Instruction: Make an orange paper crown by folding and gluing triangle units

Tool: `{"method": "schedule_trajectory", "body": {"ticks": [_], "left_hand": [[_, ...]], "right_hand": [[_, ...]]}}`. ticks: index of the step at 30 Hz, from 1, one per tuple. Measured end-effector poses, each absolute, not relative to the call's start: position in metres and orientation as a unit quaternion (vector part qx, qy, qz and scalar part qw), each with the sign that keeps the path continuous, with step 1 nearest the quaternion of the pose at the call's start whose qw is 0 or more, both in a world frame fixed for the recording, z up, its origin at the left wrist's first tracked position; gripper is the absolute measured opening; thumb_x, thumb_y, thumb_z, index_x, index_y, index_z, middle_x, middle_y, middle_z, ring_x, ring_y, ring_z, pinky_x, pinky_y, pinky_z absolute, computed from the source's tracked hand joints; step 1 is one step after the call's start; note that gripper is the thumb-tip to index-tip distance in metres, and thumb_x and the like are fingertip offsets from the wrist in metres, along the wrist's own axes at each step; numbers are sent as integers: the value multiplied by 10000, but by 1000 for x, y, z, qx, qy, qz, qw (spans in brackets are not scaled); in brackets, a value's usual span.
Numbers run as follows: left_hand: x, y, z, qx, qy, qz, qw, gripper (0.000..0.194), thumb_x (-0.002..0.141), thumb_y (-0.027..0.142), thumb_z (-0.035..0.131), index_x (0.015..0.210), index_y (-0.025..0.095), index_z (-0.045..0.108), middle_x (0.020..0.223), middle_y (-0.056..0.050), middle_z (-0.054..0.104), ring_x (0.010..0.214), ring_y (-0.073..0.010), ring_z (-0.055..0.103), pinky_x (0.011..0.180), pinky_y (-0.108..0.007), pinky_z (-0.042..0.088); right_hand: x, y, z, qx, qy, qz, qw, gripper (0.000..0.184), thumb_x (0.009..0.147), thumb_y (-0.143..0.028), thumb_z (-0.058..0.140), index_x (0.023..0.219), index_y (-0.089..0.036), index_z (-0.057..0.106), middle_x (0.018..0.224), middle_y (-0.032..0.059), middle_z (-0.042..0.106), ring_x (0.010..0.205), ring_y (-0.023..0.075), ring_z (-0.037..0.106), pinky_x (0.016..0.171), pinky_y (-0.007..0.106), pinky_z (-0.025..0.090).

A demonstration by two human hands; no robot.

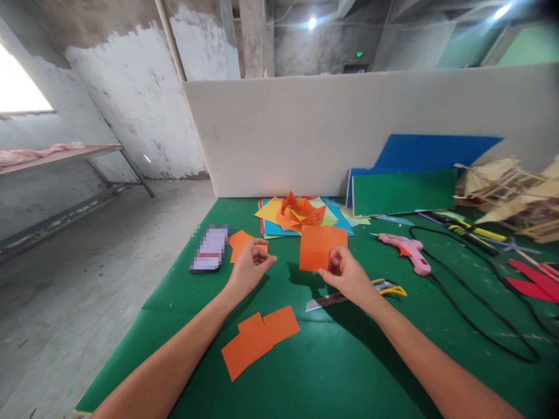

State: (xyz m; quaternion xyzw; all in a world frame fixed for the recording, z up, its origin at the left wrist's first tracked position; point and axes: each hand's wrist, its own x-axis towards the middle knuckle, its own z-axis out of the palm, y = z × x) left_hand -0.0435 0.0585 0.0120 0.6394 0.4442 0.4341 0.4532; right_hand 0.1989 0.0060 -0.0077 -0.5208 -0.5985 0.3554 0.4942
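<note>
My right hand pinches a square of orange paper by its lower right corner, holding it up above the green table. To the left, my left hand hovers with fingers loosely bent and apart, nothing visible in them. Partly behind it lie orange paper pieces. Nearer to me, several overlapping orange paper pieces rest on the table. A utility knife with its blade out and a yellow handle lies below my right hand, which partly covers it. A folded orange paper ring with points sits behind the held square.
A phone lies at the left. Coloured paper sheets are stacked under the folded ring. On the right are a pink glue gun with a looping black cord, red strips, a wooden model and green board.
</note>
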Motion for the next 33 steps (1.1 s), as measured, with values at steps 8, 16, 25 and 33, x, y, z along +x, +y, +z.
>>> {"method": "schedule_trajectory", "body": {"ticks": [8, 16, 25, 33], "left_hand": [[-19, 32, 8, 682, 389, 349, 511, 508, 700, 307, 720, 1110, 170, 453, 833, -17, 630, 672, -118, 597, 559, -212, 441], [-17, 32, 11, 707, 410, 313, 483, 446, 722, 285, 682, 1096, 155, 476, 804, -32, 680, 603, -126, 586, 550, -231, 424], [-44, 54, 3, 709, 474, 316, 416, 501, 720, 280, 676, 1146, 186, 430, 718, 24, 616, 594, -124, 542, 583, -243, 429], [-43, 47, -1, 738, 462, 319, 375, 763, 715, 191, 638, 1370, 257, 251, 1004, -34, 568, 605, -86, 533, 617, -246, 462]], "right_hand": [[176, -3, -7, -476, -624, 393, 480, 299, 741, -251, 617, 862, -243, 343, 690, -80, 371, 586, 105, 461, 558, 234, 404], [173, -4, -8, -477, -636, 393, 462, 306, 746, -240, 613, 879, -248, 338, 695, -78, 441, 596, 110, 483, 568, 236, 404], [210, 0, 0, -491, -646, 329, 483, 272, 764, -218, 580, 848, -247, 324, 740, -45, 538, 627, 116, 510, 636, 266, 447], [233, -15, 29, -473, -823, 247, 196, 156, 725, -303, 669, 838, -224, 598, 837, 22, 612, 765, 175, 551, 646, 273, 428]]}}
